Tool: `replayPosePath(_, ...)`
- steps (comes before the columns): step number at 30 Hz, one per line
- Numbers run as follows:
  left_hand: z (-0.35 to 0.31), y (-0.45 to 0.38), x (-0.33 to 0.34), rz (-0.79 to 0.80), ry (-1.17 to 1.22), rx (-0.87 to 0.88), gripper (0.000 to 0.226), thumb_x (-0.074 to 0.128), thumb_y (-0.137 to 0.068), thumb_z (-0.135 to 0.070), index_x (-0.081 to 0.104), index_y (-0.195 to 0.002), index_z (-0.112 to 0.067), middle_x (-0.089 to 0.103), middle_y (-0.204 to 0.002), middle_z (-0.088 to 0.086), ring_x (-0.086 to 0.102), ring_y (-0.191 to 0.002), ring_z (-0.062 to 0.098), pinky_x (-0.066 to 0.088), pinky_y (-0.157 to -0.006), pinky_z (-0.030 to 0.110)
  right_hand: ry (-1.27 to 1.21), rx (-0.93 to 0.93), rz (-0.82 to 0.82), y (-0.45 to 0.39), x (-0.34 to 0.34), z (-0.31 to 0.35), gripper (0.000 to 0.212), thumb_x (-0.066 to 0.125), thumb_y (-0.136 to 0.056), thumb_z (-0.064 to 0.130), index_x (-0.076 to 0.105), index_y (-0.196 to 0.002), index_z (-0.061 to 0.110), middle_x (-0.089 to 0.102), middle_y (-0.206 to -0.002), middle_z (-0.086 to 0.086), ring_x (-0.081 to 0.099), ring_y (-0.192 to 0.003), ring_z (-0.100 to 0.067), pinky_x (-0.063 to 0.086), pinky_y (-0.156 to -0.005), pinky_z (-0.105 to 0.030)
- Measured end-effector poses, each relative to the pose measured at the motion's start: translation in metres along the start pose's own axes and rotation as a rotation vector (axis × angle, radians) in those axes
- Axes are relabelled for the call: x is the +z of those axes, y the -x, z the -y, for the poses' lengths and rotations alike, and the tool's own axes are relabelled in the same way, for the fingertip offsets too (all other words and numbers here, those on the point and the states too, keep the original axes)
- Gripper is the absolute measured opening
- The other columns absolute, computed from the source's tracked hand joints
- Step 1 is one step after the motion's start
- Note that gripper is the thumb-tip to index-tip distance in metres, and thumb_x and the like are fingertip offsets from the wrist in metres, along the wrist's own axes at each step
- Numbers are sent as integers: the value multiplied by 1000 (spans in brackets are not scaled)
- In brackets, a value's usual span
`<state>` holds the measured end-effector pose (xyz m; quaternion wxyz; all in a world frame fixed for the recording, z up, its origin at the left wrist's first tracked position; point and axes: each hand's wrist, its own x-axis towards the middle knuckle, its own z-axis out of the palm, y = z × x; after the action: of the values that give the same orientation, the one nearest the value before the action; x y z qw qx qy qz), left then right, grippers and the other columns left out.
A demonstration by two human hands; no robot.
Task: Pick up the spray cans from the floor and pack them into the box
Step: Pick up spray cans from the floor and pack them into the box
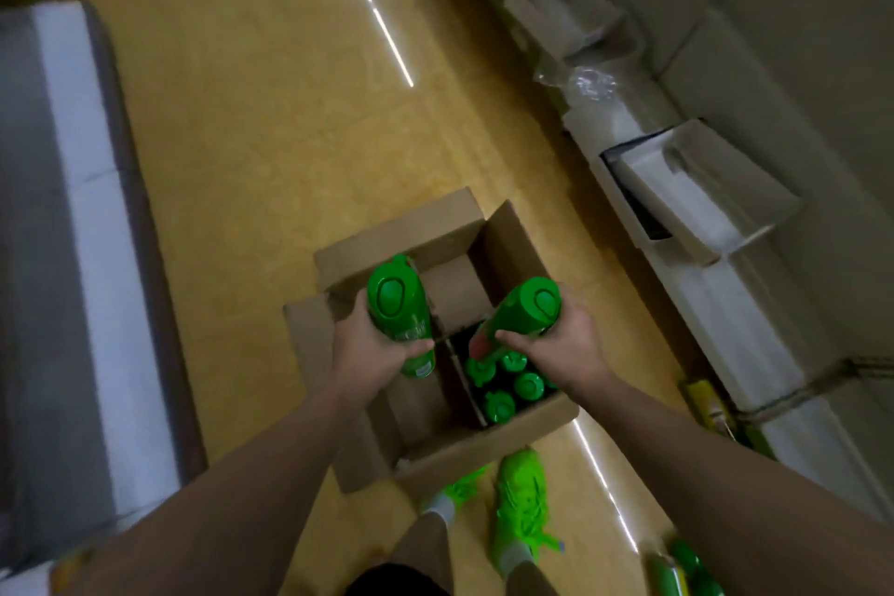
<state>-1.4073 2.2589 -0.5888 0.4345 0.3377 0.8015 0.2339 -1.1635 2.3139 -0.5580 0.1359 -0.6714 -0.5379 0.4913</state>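
An open cardboard box stands on the yellow floor, split inside by a cardboard divider. My left hand grips a green spray can above the box's left side. My right hand grips a second green spray can, tilted over the right side. Several green cans stand cap-up in the box's near right compartment. The other compartments look empty. More green cans lie on the floor at the bottom right.
My feet in bright green shoes stand just behind the box. White boxes and trays line the right wall, with crumpled clear plastic. A grey and white ledge runs along the left.
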Motion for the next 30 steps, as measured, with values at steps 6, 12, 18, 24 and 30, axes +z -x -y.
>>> replayPosePath(6, 73, -4, 31, -64, 155, -141, 93, 98, -52, -26, 51, -132, -21, 62, -118, -9, 58, -112, 13, 46, -92, 26, 29, -27, 30, -41, 53, -19, 69, 94, -64, 28, 54, -120, 25, 64, -114, 7, 61, -107, -13, 54, -92, -34)
replayPosePath(12, 140, -17, 65, -46, 192, -216, 84, 95, -59, -24, 49, -130, -25, 61, -113, -14, 58, -110, 13, 39, -77, 15, 113, -64, 80, -72, 91, -57, 76, 93, -63, 23, 52, -127, 21, 62, -111, 6, 62, -110, -18, 53, -94, -34)
replayPosePath(18, 175, -24, 98, -62, 204, -212, 81, 93, -62, -13, 49, -130, -21, 62, -112, -11, 59, -111, 13, 46, -82, 18, 302, -135, 81, -93, 124, -90, 82, 91, -66, 25, 42, -131, 25, 65, -115, -6, 63, -108, -28, 56, -91, -49)
replayPosePath(24, 196, -16, 120, -33, 85, -183, 82, 97, -56, -22, 51, -123, -27, 63, -114, -7, 59, -112, 15, 49, -93, 31, 397, -96, 147, -106, 146, -122, 73, 91, -65, 29, 48, -124, 20, 68, -111, -8, 65, -106, -31, 55, -89, -50)
replayPosePath(30, 203, -6, 142, 82, -50, -110, 86, 97, -53, -31, 58, -129, -18, 67, -118, -1, 61, -112, 17, 49, -96, 33, 419, -51, 124, -115, 155, -139, 62, 89, -65, 28, 58, -117, 15, 70, -108, -7, 67, -101, -27, 57, -88, -47)
